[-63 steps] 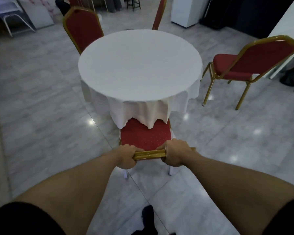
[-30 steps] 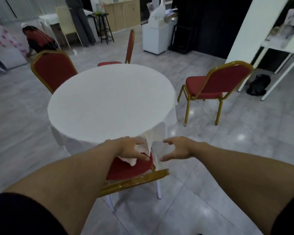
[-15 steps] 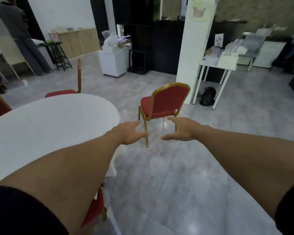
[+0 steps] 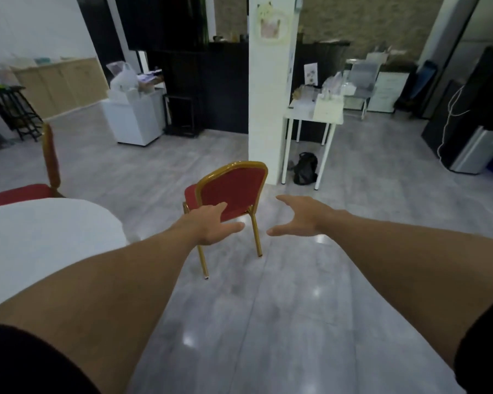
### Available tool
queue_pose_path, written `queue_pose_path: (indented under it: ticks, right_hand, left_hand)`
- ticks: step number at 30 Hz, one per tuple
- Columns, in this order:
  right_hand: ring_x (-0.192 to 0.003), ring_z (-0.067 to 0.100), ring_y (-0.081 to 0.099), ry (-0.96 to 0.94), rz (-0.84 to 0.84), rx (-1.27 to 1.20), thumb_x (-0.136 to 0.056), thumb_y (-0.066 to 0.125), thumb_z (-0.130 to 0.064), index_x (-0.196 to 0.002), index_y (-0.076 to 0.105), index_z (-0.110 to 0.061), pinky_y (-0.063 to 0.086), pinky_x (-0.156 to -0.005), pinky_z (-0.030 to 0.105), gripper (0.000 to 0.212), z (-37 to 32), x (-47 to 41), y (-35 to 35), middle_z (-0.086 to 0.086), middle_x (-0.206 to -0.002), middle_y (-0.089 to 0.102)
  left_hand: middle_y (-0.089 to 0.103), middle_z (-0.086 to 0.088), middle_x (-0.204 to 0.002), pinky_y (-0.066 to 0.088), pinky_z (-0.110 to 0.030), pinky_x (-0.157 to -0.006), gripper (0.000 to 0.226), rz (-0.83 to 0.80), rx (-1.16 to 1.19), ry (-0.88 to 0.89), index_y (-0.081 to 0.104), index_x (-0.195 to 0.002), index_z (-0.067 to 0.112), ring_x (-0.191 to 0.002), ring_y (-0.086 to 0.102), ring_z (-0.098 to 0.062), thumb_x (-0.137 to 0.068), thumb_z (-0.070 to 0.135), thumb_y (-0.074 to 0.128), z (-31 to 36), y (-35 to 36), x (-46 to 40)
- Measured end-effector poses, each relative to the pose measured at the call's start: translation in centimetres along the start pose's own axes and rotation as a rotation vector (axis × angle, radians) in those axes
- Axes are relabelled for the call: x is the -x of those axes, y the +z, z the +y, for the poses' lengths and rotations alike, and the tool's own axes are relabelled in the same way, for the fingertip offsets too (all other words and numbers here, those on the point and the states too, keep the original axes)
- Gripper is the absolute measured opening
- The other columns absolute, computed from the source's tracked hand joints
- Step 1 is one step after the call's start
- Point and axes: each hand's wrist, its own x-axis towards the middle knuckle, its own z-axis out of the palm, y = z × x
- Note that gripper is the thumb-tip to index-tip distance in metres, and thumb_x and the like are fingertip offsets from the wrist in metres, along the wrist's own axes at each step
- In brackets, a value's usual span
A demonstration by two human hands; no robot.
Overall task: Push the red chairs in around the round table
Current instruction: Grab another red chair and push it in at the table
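A red chair with a gold frame (image 4: pixel 234 189) stands on the floor ahead of me, its back towards me, apart from the round table. The white-clothed round table (image 4: pixel 40 240) fills the left edge of the head view. Behind it a second red chair (image 4: pixel 26 191) shows its seat and the edge of its back. My left hand (image 4: pixel 211 226) reaches out open and overlaps the near chair's seat in the image. My right hand (image 4: pixel 299 217) is open to the right of that chair. Both hands hold nothing and are short of the chair's back.
A white pillar (image 4: pixel 268 95) rises just behind the near chair. A white side table (image 4: pixel 310 120) with boxes stands right of it, a black bag (image 4: pixel 305 169) under it. A white cabinet (image 4: pixel 131 118) sits further back left. Grey tiled floor (image 4: pixel 268 308) lies between me and the chair.
My hands let go of the first chair's back after it went under the table. My view then turned right, and both open hands now reach towards the chair by the pillar, which looks nearer.
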Motion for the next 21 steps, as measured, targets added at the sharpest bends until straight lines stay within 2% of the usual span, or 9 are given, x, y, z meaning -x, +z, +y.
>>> queue_pose_path:
  ticks: [3,8,10,13,17,21]
  right_hand:
    - [-0.154,0.030,0.033,0.042,-0.013,0.013,-0.074,0.072,-0.082,-0.167,0.019,-0.026,0.032,-0.122,0.049,0.121,1.6,-4.5,-2.2,0.005,-0.172,0.030]
    - [-0.149,0.029,0.041,-0.004,0.046,-0.022,-0.078,0.077,-0.072,-0.164,0.027,-0.026,0.036,-0.119,0.047,0.110,3.0,-11.6,-6.0,0.005,-0.166,0.041]
    - [-0.148,0.030,0.043,0.006,0.050,-0.032,-0.076,0.078,-0.074,-0.164,0.027,-0.026,0.038,-0.118,0.048,0.113,3.5,-14.0,-6.5,0.006,-0.165,0.043]
    - [-0.147,0.029,0.044,-0.008,0.038,-0.038,-0.076,0.078,-0.073,-0.164,0.027,-0.028,0.039,-0.116,0.045,0.111,4.6,-18.7,-7.4,0.005,-0.163,0.046]
    - [-0.138,0.027,0.052,-0.082,0.003,-0.029,-0.078,0.081,-0.067,-0.158,0.037,-0.030,0.042,-0.106,0.040,0.098,6.5,-25.4,-8.3,0.004,-0.154,0.055]
    - [-0.145,0.031,0.046,-0.117,-0.038,0.003,-0.072,0.077,-0.078,-0.164,0.027,-0.023,0.039,-0.117,0.048,0.118,8.3,-32.7,-8.4,0.007,-0.162,0.046]
  left_hand:
    - [0.034,-0.011,-0.168,0.038,-0.050,-0.116,0.103,-0.029,-0.019,0.006,0.018,-0.167,0.021,-0.150,0.039,-0.034,-0.089,0.084,0.044,0.0,-1.5,-5.0]
    - [0.039,-0.007,-0.166,0.042,-0.051,-0.114,0.103,0.007,-0.025,0.009,0.022,-0.166,0.020,-0.147,0.043,-0.031,-0.088,0.082,0.047,-0.8,-4.8,-12.9]
    - [0.043,-0.005,-0.163,0.044,-0.053,-0.112,0.105,0.001,-0.019,0.001,0.027,-0.165,0.024,-0.144,0.047,-0.030,-0.082,0.086,0.048,-1.1,-5.3,-15.1]
    - [0.061,-0.001,-0.145,0.051,-0.051,-0.103,0.095,0.050,0.033,0.000,0.041,-0.155,0.032,-0.125,0.061,-0.027,-0.077,0.085,0.052,-1.6,-5.8,-19.4]
    - [0.066,0.002,-0.131,0.052,-0.046,-0.097,0.081,0.062,0.033,-0.005,0.045,-0.150,0.035,-0.115,0.064,-0.026,-0.083,0.080,0.056,-1.7,-5.6,-25.2]
    - [0.069,-0.001,-0.122,0.055,-0.049,-0.092,0.089,0.031,0.040,-0.074,0.050,-0.140,0.033,-0.104,0.065,-0.025,-0.072,0.090,0.044,-2.8,-4.8,-30.6]
